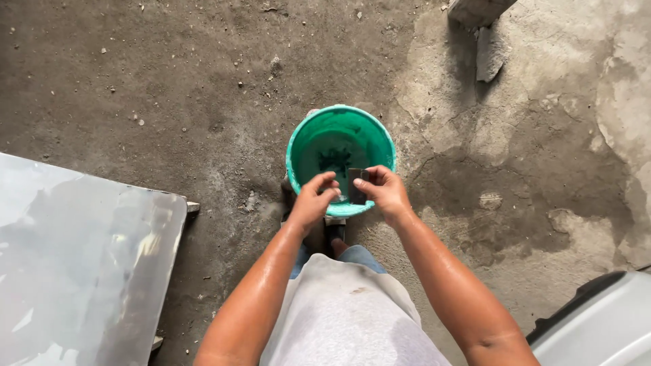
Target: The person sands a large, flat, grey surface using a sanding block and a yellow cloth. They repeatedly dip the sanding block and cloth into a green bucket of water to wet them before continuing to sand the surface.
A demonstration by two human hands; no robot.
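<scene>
A green plastic bucket [308,146] stands on the concrete floor in front of my feet, with water and dark bits inside. Both hands hover over its near rim. My right hand [386,193] grips a small dark rectangular piece [357,184], held upright. My left hand [315,198] has its fingers pinched together right beside that piece, touching or nearly touching its left edge. Whether the left fingers grip it too is unclear.
A large shiny metal sheet [74,264] lies on supports at the left. A pale curved panel [603,325] sits at the lower right. A concrete chunk [488,54] and a block [478,10] lie at the top right. The floor is rough, stained concrete with small stones.
</scene>
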